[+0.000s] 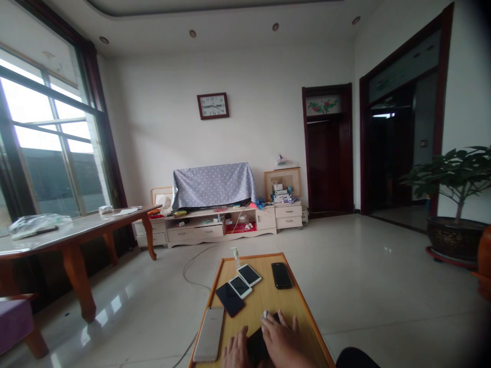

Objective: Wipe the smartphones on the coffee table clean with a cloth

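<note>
A black phone [258, 345] lies at the near end of the small wooden table [303, 327]. My left hand [236, 350] holds its left edge, fingers together and bent over the side. My right hand [282, 340] lies across its upper right part, pressing a small white wad [264, 315], perhaps tissue, under its fingers; much of the phone is hidden by it. Left of my hands is a silver phone [209, 335], back up. Farther up are a dark blue phone [230, 299], two white-framed phones [240, 286] overlapping in a row, and another black phone [282, 275].
A pump bottle [236, 256] stands at the table's far left corner. A cable [190, 278] runs over the floor to its left. Beyond are a low TV cabinet [195, 233] with a cloth-covered screen [215, 185], a long table [95, 225] and a potted plant [456, 235].
</note>
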A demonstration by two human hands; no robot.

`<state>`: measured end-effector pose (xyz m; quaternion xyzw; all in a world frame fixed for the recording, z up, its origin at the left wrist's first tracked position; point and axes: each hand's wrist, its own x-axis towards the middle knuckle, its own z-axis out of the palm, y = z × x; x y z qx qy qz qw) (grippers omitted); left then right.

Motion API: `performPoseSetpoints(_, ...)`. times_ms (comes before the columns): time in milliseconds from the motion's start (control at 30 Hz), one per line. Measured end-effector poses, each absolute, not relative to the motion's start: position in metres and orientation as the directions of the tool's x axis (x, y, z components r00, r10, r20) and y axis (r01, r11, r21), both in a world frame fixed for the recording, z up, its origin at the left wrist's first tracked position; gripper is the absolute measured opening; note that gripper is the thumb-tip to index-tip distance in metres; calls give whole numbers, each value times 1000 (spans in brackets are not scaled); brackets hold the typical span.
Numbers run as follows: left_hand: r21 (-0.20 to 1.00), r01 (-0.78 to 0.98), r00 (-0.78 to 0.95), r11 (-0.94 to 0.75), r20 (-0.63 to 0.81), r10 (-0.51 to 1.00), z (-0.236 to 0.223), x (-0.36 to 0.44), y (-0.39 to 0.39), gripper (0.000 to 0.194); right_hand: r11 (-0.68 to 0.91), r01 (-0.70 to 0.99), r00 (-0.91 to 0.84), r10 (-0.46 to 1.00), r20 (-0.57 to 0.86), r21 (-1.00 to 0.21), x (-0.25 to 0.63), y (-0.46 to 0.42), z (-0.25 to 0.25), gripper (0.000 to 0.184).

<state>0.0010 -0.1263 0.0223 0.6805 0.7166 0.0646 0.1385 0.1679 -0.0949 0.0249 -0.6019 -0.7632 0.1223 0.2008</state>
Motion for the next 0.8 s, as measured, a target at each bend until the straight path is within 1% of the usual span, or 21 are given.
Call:
performPoseSetpoints(67,275,959,-37,63,-100,994,20,1,-127,97,253,865,-197,965,171,-432,163,-94,20,49)
performPoseSetpoints(133,263,963,-31,52,-82,996,16,0,-128,90,335,824,-279,942,186,-458,153,-99,14,49)
performPoseSetpoints(200,247,968,-22,34,-50,999,11,-1,-128,78,421,768,-375,907,193,-483,144,-106,9,47)
performPoseSetpoints(267,236,972,-21,25,-19,1000,8,-2,-129,71,460,735,-428,884,186,-498,138,-110,5,47)
performPoseSetpoints(333,247,969,-24,30,-27,999,9,-2,-129,73,452,743,-421,889,180,-493,141,-108,5,47)
performPoseSetpoints(367,258,965,-27,37,-42,999,11,-2,-128,78,431,762,-395,901,181,-484,145,-106,5,48)
performPoseSetpoints(467,277,960,-26,47,-79,997,19,-1,-129,96,288,854,-242,957,161,-433,162,-92,11,49)
performPoseSetpoints(533,275,960,-26,47,-80,996,24,0,-131,99,176,902,-131,982,137,-394,174,-83,17,50)
performPoseSetpoints(600,275,960,-28,48,-75,997,28,2,-133,97,111,925,-68,989,129,-365,180,-78,21,52)
performPoseSetpoints(667,275,960,-35,51,-60,998,28,4,-136,95,108,928,-66,989,130,-356,177,-79,22,53)
performPoseSetpoints(700,272,961,-38,51,-51,998,28,4,-137,95,131,923,-89,987,131,-361,173,-82,20,53)
performPoseSetpoints(800,251,967,-38,45,-31,999,23,5,-138,89,294,856,-257,956,145,-424,154,-97,11,50)
